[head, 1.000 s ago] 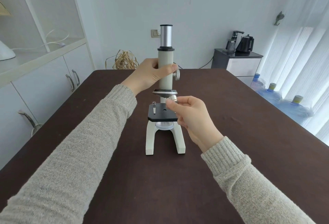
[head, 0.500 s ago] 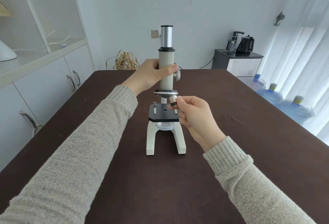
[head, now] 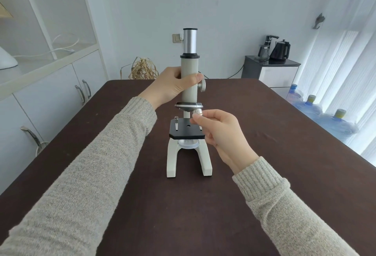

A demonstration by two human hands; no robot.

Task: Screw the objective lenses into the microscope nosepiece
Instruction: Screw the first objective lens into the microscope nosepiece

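Note:
A cream microscope (head: pixel 189 91) stands upright in the middle of the dark table (head: pixel 183 205). My left hand (head: pixel 173 85) grips its body tube just above the round nosepiece (head: pixel 188 105). My right hand (head: pixel 220 133) pinches a small silver objective lens (head: pixel 197 111) between thumb and fingertips, right under the nosepiece's right side and above the black stage (head: pixel 186 130). The lens's lower part is hidden by my fingers, and I cannot tell how deep it sits in the nosepiece.
White cabinets (head: pixel 50 93) run along the left. A dark side cabinet with kettles (head: pixel 271 64) stands at the back right. Blue water bottles (head: pixel 325 117) line the right by the curtains. A straw bundle (head: pixel 143 68) lies behind the table's far edge.
My right hand's fingers have shifted around the lens under the nosepiece, thumb and fingertips turning a little. My left hand keeps the same grip on the tube.

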